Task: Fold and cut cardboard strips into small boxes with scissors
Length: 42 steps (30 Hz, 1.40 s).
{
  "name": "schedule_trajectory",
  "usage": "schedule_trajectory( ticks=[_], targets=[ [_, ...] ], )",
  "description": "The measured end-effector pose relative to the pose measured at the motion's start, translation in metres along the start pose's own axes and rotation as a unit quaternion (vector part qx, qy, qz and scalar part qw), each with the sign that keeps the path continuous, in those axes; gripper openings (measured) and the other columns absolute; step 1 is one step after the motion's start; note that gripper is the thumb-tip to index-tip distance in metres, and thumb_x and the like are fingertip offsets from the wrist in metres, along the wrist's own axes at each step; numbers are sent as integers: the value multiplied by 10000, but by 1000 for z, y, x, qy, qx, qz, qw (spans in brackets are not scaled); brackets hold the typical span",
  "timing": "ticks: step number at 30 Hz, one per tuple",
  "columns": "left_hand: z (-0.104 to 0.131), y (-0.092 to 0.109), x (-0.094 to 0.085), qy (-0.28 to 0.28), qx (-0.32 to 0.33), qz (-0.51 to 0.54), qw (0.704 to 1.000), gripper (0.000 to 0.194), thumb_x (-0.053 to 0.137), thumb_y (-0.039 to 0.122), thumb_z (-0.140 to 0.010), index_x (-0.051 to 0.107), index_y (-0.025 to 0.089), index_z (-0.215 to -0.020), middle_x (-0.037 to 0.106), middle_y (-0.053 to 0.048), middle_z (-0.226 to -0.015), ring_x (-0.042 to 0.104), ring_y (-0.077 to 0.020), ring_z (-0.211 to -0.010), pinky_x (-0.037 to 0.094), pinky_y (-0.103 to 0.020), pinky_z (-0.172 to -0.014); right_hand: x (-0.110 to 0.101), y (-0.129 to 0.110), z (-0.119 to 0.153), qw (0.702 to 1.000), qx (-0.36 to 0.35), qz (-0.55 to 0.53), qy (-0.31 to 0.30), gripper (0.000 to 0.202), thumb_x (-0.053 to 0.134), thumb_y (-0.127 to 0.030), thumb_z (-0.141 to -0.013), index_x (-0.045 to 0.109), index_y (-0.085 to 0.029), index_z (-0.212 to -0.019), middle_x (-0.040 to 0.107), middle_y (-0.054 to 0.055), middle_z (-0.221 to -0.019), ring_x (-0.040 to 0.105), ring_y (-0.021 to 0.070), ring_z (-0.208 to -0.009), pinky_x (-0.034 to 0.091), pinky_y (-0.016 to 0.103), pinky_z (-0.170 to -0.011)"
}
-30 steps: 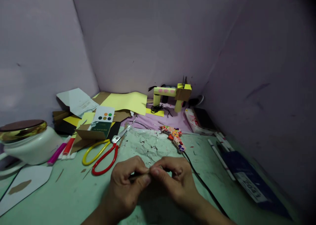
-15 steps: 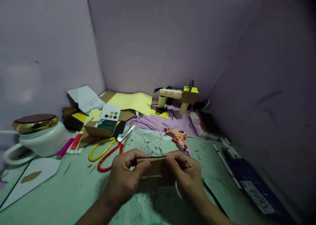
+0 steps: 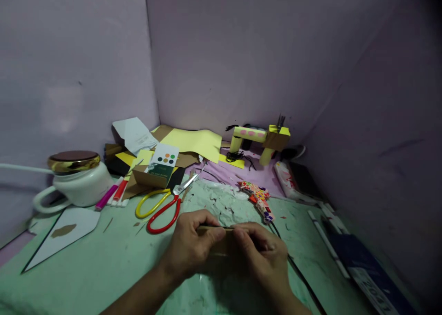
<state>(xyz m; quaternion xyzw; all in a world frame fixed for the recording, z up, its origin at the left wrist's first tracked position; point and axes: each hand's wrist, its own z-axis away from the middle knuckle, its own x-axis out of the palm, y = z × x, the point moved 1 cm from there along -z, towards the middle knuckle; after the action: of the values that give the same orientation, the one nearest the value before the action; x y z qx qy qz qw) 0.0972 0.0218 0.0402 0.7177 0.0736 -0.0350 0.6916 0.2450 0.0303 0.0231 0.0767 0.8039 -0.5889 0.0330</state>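
Between my two hands is a folded piece of brown cardboard [image 3: 226, 249], pinched along its upper edge. My left hand [image 3: 193, 241] grips the left end, thumb on the near face and fingers behind. My right hand [image 3: 264, 250] pinches the right end the same way, hiding much of that side. Scissors [image 3: 176, 198] with one yellow and one red handle lie just left of my left hand. Beyond my right hand rests a flower-patterned glue gun [image 3: 257, 197], its black cord running down the table's right side.
At left stand a white mug [image 3: 81, 183] with a gold-rimmed lid, markers [image 3: 107, 196] and a white paper piece [image 3: 64, 234]. Yellow paper [image 3: 193, 143] and a small box [image 3: 155, 173] lie behind. A cardboard animal figure [image 3: 258, 137] stands at the back; a dark blue packet [image 3: 368, 266] lies right.
The view has shifted, so the background things appear farther right. My hands have come closer together on the cardboard, and less of its near face shows.
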Motion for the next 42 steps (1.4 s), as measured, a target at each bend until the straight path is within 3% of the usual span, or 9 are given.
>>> schedule_trajectory(
  ticks=[8, 12, 15, 22, 25, 29, 31, 36, 42],
  targets=[
    [-3, -11, 4, -20, -26, 137, 990, 257, 656, 320, -609, 501, 166, -474, 418, 47, -449, 347, -85, -449, 260, -217, -434, 1, 4, 4, 1000, 9, -14, -18, 257, 597, -365, -746, 641, -178, -575, 595, -2, -511, 521, 132, -492, 377, 219, -473],
    [-13, -8, 2, -37, -55, 173, 983, 292, 629, 438, -689, 602, 149, -662, 552, 3, -576, 472, -119, -549, 354, -218, -505, -6, 17, -13, 996, 78, -39, 8, 284, 615, -416, -730, 625, -167, -593, 570, -4, -540, 491, 132, -515, 372, 221, -476],
    [-14, -4, -1, -9, -49, 160, 986, 296, 629, 432, -686, 635, 138, -724, 597, -19, -626, 516, -145, -607, 395, -238, -555, -9, 21, -21, 993, 102, -62, 22, 303, 629, -445, -710, 622, -161, -605, 559, -1, -548, 472, 132, -516, 371, 228, -480],
    [-11, -5, -3, 120, 6, 42, 992, 240, 614, 331, -634, 550, 161, -478, 470, 25, -468, 399, -111, -498, 295, -233, -473, -3, 15, -9, 994, 90, -68, 13, 309, 649, -431, -705, 616, -159, -562, 538, -2, -530, 465, 133, -521, 357, 227, -484],
    [-14, -14, -1, 123, -17, 75, 989, 295, 596, 365, -650, 485, 176, -451, 419, 40, -443, 364, -101, -469, 285, -232, -455, 1, 17, -8, 976, 161, -143, -31, 326, 676, -460, -691, 604, -163, -578, 532, -10, -527, 452, 122, -499, 343, 219, -459],
    [-21, -26, 0, 140, -44, 116, 982, 321, 605, 418, -663, 470, 178, -499, 423, 48, -480, 370, -91, -478, 305, -215, -454, 8, 27, -10, 922, 248, -274, -118, 322, 658, -485, -718, 655, -165, -750, 605, 9, -588, 532, 152, -531, 418, 260, -515],
    [-22, -26, 2, 129, -57, 133, 981, 317, 613, 449, -673, 517, 168, -562, 476, 36, -529, 414, -96, -508, 344, -209, -476, 10, 33, -12, 919, 254, -274, -127, 356, 694, -474, -687, 678, -145, -821, 649, 38, -646, 576, 180, -586, 453, 291, -561],
    [-17, -19, 10, 24, -118, 147, 982, 350, 680, 468, -622, 616, 129, -683, 564, -8, -560, 490, -131, -484, 355, -208, -391, 7, 35, -17, 941, 233, -238, -50, 402, 729, -465, -646, 680, -128, -858, 674, 56, -682, 595, 193, -613, 474, 314, -586],
    [-10, -23, 16, 38, -130, 130, 982, 314, 697, 434, -607, 605, 134, -619, 505, 25, -502, 448, -108, -443, 327, -193, -367, 6, 22, -15, 965, 195, -176, -28, 382, 720, -491, -628, 666, -125, -722, 636, 31, -619, 532, 145, -534, 439, 257, -493]
  ],
)
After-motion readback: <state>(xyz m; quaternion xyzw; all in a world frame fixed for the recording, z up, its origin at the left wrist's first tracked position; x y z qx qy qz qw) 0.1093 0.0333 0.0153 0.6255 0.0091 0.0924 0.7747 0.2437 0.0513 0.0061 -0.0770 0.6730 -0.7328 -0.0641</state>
